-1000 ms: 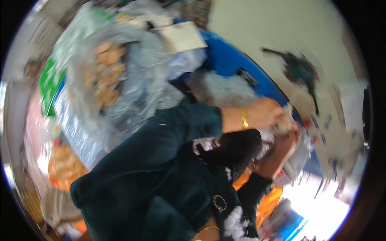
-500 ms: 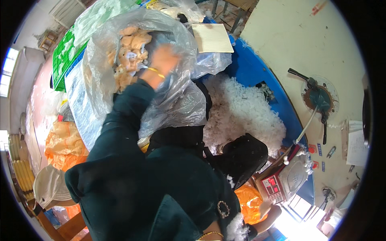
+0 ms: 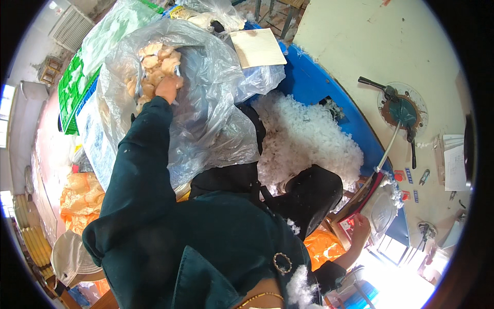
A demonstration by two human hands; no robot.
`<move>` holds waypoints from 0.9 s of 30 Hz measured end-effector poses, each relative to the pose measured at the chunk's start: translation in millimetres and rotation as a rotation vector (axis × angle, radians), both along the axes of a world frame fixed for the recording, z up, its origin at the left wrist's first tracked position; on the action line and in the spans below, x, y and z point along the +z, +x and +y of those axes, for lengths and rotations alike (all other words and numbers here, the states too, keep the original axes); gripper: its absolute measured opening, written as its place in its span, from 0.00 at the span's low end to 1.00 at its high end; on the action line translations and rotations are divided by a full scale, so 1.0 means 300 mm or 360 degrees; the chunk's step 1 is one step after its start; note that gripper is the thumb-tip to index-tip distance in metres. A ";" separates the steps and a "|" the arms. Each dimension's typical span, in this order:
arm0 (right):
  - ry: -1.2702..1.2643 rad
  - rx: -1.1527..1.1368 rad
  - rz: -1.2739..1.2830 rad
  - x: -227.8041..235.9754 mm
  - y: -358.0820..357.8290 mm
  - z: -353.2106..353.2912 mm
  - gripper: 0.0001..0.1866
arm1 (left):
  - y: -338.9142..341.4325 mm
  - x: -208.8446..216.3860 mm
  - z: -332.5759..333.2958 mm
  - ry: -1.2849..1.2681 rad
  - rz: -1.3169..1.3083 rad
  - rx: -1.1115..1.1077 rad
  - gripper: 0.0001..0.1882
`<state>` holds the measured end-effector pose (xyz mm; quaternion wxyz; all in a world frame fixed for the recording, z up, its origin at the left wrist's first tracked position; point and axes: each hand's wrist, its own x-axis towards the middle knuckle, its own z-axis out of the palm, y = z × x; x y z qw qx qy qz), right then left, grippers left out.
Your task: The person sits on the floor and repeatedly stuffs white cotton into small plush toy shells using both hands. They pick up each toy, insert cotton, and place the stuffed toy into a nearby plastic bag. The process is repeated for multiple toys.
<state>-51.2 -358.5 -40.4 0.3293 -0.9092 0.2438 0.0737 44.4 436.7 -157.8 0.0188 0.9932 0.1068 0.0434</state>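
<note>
A large clear plastic bag (image 3: 216, 123) lies open over my lap, with a heap of tan plush pieces (image 3: 153, 62) showing small white bits inside. My left hand (image 3: 167, 88) reaches into it, fingers closed on one of the plush pieces at the heap's near right side; its fingertips are partly hidden. At the lower right, my right hand (image 3: 361, 230) is beside the red and silver digital scale (image 3: 382, 216), over its display end. Its fingers appear loosely apart, and nothing shows in them.
White fibre stuffing (image 3: 309, 139) fills a blue bin (image 3: 303, 77) to the right. On the pale table (image 3: 360, 51) a round metal fixture (image 3: 403, 110) carries a thin tube. A ruled pad (image 3: 258, 47) rests on the bag, and a green crate (image 3: 72, 95) stands left.
My left hand has moved left from the bag's middle onto the plush heap. My right hand has risen from below the scale to its display end. The view has shifted slightly.
</note>
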 end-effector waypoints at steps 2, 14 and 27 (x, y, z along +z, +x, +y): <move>-0.0059 0.0209 -0.0145 0.026 0.037 0.063 0.12 | -0.017 0.045 -0.042 -0.0246 -0.0306 -0.0098 0.09; 0.0437 0.0468 -0.0188 0.090 0.225 0.395 0.11 | 0.128 0.265 -0.131 -0.3025 -0.1106 0.0296 0.05; 0.1020 0.1314 -0.0799 0.176 0.400 0.981 0.29 | 0.034 0.459 -0.746 -0.3939 -0.0171 0.0051 0.14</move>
